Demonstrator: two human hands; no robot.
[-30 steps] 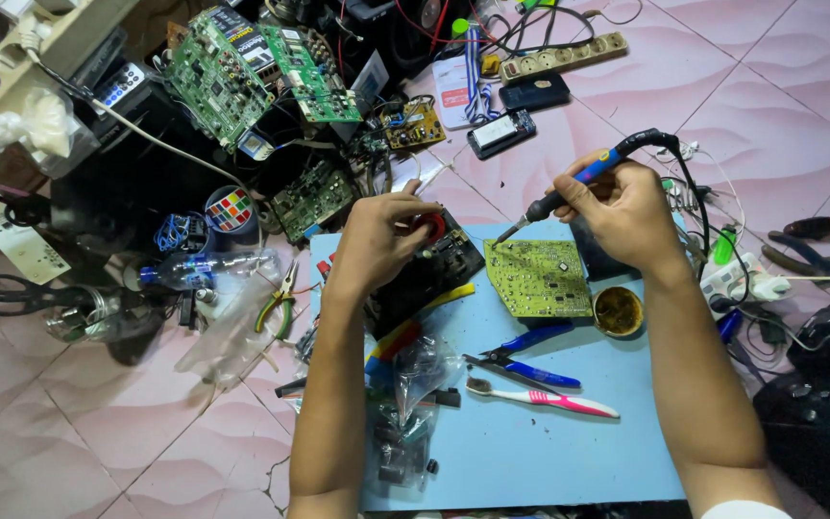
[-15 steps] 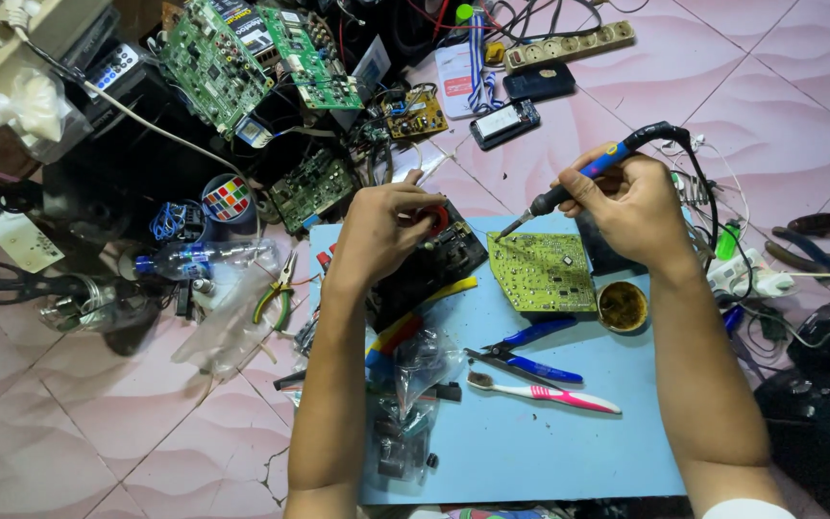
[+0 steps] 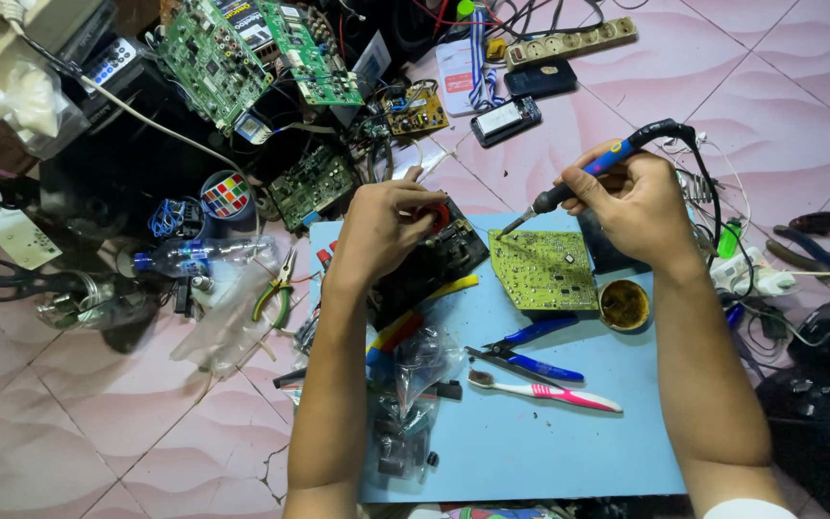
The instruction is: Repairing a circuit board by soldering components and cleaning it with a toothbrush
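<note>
Your right hand has its grip closed around the blue-handled soldering iron, pen-fashion, fingers wrapped on the handle and the cord trailing off to the far right. Iron's long axis runs on a slant: handle up at the far right, tip down toward the near left, and that tip sits right at the far-left corner of the green circuit board. Touching or a hair above, I cannot tell from here.

Board lies flat on the blue mat on the tiled floor, just near and left of your right hand, so the work lies down the line of the iron, not across it. Right hand is plainly the nearer one to that board.

Your left hand is curled down, grip closed over a dark block with a red part, just left of the board and apart from it. What exactly the fingers pinch is hidden under the hand.

Round tin of flux sits just right of the board's near edge. Blue-handled cutters and a pink-and-white toothbrush lie nearer you on the mat.
</note>
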